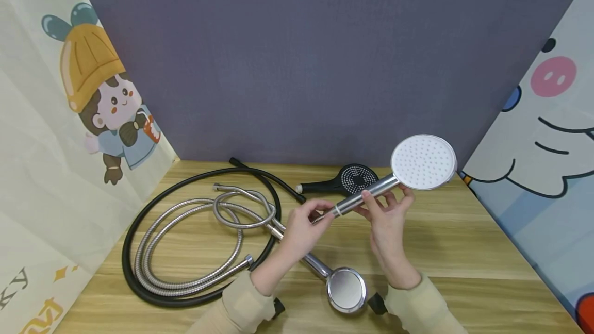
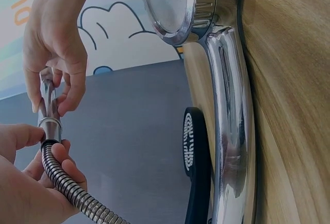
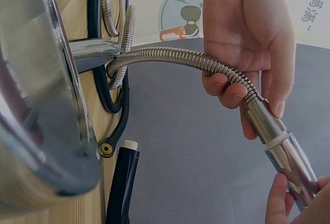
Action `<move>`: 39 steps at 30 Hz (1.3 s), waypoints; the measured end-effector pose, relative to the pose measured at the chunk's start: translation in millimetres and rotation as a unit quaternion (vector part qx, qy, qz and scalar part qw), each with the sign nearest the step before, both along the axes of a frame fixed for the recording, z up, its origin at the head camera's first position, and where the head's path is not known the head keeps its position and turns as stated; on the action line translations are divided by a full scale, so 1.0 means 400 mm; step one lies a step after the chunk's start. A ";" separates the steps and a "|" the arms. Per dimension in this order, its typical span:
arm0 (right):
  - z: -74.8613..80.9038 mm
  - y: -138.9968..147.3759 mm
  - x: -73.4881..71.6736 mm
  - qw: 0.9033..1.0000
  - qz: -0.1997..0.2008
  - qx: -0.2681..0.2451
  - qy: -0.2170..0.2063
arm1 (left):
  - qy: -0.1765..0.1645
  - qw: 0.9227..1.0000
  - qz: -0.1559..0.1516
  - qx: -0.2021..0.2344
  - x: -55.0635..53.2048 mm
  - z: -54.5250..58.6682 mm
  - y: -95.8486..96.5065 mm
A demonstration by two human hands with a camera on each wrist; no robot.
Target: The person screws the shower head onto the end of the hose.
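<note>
"Head view first: where is everything?"

"The white-faced shower head [image 1: 423, 162] is held up at three o'clock, its handle [image 1: 382, 185] running down toward eight. The right hand [image 1: 390, 220] grips that handle; the left hand [image 1: 303, 228] pinches at its lower end. A second chrome shower head [image 1: 345, 291] lies on the bench [image 1: 487, 256], near five o'clock."

"And from the left wrist?"

"At eight o'clock the left fingers curl round the metal hose [image 2: 67, 185], right at the handle's end. I take it they're joining the two, so keep them in one line; a tilt could make it bind."

"Right wrist?"

"The hose bows over from ten o'clock into its collar [image 3: 265, 122], beside a white ring [image 3: 277, 141] between three and four. I'd steady the handle, turn only the collar, and leave the hose slack. Whether it has caught, I can't tell."
</note>
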State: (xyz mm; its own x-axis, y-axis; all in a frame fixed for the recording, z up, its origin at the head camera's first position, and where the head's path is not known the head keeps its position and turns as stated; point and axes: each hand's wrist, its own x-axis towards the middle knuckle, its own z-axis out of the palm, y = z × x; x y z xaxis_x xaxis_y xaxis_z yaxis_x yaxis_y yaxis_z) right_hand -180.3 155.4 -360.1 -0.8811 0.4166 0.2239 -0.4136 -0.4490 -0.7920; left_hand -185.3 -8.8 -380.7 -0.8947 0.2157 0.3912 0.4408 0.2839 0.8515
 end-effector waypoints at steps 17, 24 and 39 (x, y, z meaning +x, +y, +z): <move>-0.002 -0.001 0.000 1.000 0.000 0.004 -0.001 | -0.020 1.000 0.015 0.006 0.005 0.004 0.004; 0.003 -0.005 0.000 1.000 -0.004 -0.001 0.003 | -0.010 1.000 0.015 0.014 0.005 0.004 0.004; 0.004 -0.004 0.001 1.000 -0.004 0.002 0.001 | -0.009 1.000 -0.004 0.001 0.002 0.003 0.001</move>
State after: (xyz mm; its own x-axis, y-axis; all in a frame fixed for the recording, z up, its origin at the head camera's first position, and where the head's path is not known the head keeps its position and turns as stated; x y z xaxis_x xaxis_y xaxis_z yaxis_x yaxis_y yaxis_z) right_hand -180.1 153.7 -358.6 -0.8770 0.4228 0.2282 -0.4193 -0.4417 -0.7931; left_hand -184.4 -8.4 -379.7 -0.8997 0.2221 0.3758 0.4279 0.2785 0.8598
